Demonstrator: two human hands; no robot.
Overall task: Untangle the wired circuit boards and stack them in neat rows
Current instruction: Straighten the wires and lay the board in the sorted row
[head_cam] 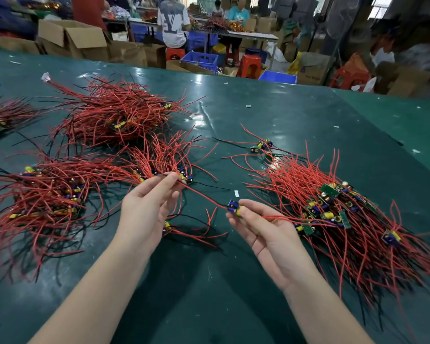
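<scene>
Glossy dark-green table (258, 115) in a busy workshop — four main heaps of thin red and black wires. Left hand (144, 209) pinches a red wire (204, 197) at the fingertips; right hand (266, 229), palm up, grips the small circuit board (234, 207) at that wire's end — between the heaps.
</scene>
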